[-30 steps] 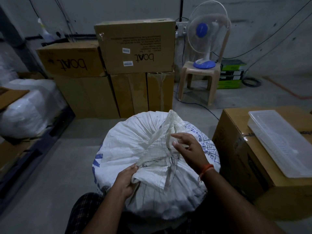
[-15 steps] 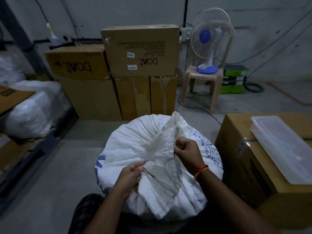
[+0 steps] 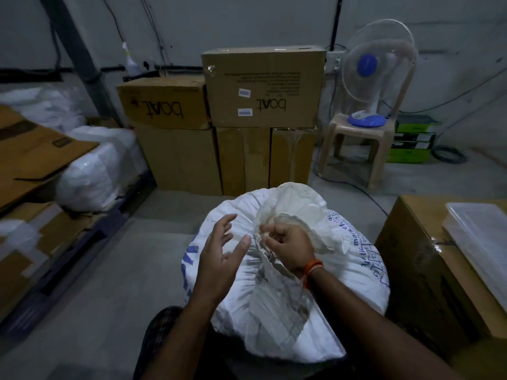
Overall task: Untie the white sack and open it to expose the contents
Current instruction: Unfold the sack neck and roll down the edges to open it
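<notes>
A big white woven sack (image 3: 343,286) with blue print stands on the floor right in front of me, its gathered mouth bunched at the top centre. My right hand (image 3: 288,242) sits on the bunched neck, fingers curled and pinching the gathered fabric at the knot. My left hand (image 3: 222,253) hovers just left of the neck with fingers spread and holds nothing. A loose flap of the sack's mouth lies toward me over its front. The contents are hidden.
A cardboard box (image 3: 428,270) with a clear plastic tray (image 3: 482,237) on top stands close on the right. Stacked cartons (image 3: 263,89) stand behind the sack. A fan (image 3: 375,72) sits on a plastic stool (image 3: 354,144). White bundles (image 3: 96,171) and cardboard lie on the left.
My left hand has let go of the sack's flap and lifted with fingers spread. The raised neck fabric has dropped, and my right hand has moved down onto the knot.
</notes>
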